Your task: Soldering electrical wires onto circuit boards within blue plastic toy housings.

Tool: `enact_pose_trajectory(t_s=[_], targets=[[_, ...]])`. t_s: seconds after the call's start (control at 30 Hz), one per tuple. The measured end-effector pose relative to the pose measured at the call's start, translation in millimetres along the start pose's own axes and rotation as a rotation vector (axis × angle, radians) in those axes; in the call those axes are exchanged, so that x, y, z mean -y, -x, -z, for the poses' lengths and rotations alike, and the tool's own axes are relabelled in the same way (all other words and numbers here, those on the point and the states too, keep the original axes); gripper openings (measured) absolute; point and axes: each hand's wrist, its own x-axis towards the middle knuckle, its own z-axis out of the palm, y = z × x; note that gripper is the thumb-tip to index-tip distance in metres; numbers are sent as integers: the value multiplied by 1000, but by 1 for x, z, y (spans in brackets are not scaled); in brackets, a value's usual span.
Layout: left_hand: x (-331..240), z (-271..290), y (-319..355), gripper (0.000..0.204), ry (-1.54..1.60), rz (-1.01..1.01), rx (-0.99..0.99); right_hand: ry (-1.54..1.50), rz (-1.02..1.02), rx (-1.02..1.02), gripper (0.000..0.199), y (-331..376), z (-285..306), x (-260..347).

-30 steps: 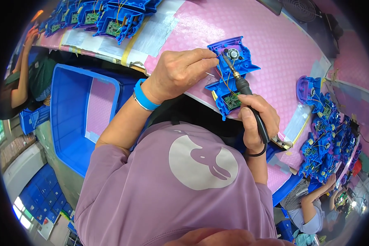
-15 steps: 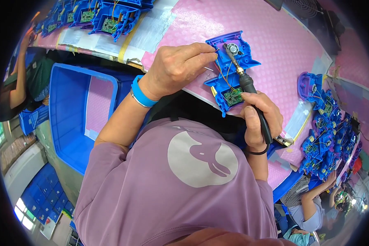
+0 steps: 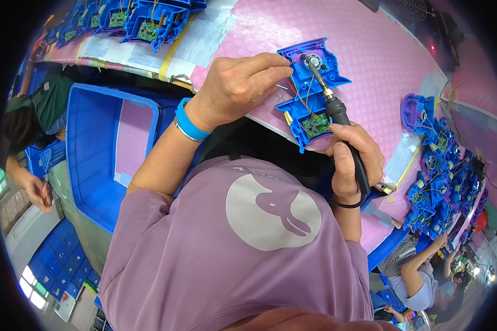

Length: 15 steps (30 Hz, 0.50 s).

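My right hand [image 3: 359, 157] is closed around the black handle of a soldering iron [image 3: 337, 110]. Its metal tip reaches the round speaker [image 3: 314, 62] in a blue plastic housing half [image 3: 332, 77]; contact is hard to make out. Thumb and fingers of my left hand [image 3: 240, 80] are pinched together at that half's left edge, seemingly on a thin wire, mostly hidden by the fingers. A short silvery strand shows below them. Thin red and yellow wires [image 3: 296, 91] run down to a green circuit board [image 3: 316, 126] in a second blue half [image 3: 295, 118] near the table edge.
Blue housings with boards stand in a row [image 3: 149, 30] at the far left, and more are heaped [image 3: 433, 176] at the right. A blue bin [image 3: 94, 160] is left of my arm. Pink padding covers the table [image 3: 381, 66]. Co-workers' hands [image 3: 37, 193] appear at both sides.
The housing halves, the iron and my hands have shifted slightly away from me. At the left, a co-worker's hand has come down into view beside the bin.
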Motion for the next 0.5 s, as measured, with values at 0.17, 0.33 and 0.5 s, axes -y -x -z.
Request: enact_pose_trajectory(t_s=[0.17,0.33,0.5], targets=[[-5,4,1,32,-6,36,-91,5,15,-26,22,3,3,0],[-14,7,-1,32,-21,49,-116,-13,21,-57,23,6,4,-2],[-14,3,-2,33,-54,69,-50,-7,19,-44,23,5,3,-1]])
